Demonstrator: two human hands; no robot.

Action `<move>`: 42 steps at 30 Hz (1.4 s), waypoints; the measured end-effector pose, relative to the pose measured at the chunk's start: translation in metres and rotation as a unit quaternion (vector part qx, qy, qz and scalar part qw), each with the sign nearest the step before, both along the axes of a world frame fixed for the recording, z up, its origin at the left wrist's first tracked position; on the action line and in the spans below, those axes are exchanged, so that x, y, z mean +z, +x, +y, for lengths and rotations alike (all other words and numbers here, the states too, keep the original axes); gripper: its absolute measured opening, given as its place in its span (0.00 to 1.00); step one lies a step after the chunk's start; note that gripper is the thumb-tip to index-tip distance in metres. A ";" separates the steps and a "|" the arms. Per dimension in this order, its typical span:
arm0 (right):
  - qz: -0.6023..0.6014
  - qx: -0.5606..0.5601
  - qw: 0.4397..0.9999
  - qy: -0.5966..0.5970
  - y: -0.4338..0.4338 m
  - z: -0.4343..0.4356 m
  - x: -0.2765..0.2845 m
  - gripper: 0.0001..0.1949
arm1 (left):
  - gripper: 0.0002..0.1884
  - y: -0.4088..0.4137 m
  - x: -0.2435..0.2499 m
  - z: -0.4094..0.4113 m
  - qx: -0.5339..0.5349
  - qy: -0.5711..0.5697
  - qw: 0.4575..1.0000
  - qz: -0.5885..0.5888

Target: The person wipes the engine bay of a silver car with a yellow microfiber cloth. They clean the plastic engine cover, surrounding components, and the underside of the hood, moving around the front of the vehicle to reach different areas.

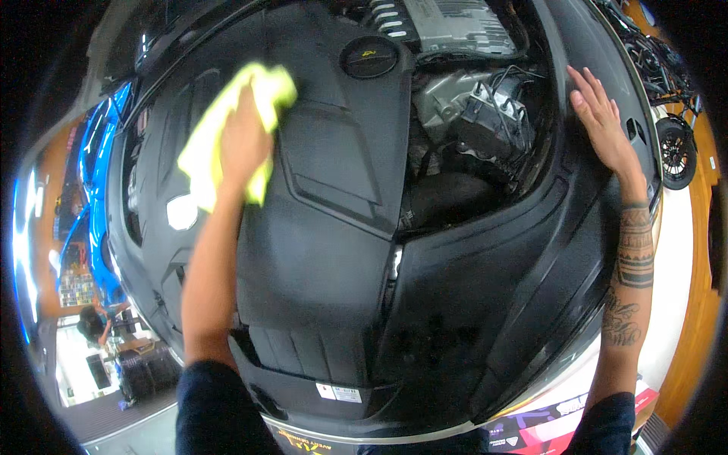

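Observation:
A bright yellow cloth (pixel 207 151) is held in my left hand (pixel 244 139), against the black plastic engine cover (pixel 324 250) of a car; hand and cloth are blurred. My right hand (pixel 597 116) lies with fingers apart on the dark fender (pixel 574 34) at the right edge of the engine bay and holds nothing. Between my hands are the round oil filler cap (pixel 368 57), a finned metal housing (pixel 460 28) and a metal block with several thin pipes (pixel 495 111).
A motorcycle (pixel 675 145) stands beyond the fender at right. At the far left are a blue car (pixel 102 170) and a person (pixel 94 324) near a cluttered work area. Boxes (pixel 529 429) lie beyond the car's front edge at lower right.

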State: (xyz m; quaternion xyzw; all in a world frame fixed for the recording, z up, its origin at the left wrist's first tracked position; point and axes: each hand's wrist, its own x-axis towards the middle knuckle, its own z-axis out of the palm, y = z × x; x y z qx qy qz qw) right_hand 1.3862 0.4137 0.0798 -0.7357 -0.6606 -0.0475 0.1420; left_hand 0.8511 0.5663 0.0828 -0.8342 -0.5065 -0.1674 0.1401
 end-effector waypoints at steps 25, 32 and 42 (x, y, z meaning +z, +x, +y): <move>-0.055 -0.004 0.998 -0.037 -0.022 -0.004 0.013 0.31 | 0.30 0.061 0.046 0.287 0.011 -0.090 0.996 -0.020; -0.074 0.022 0.997 -0.001 -0.021 -0.002 0.010 0.32 | 0.35 0.031 0.047 0.269 -0.090 -0.221 0.954 -0.181; -0.054 0.022 0.998 -0.035 -0.029 0.000 0.014 0.32 | 0.30 0.075 0.034 0.353 -0.059 -0.147 0.987 -0.037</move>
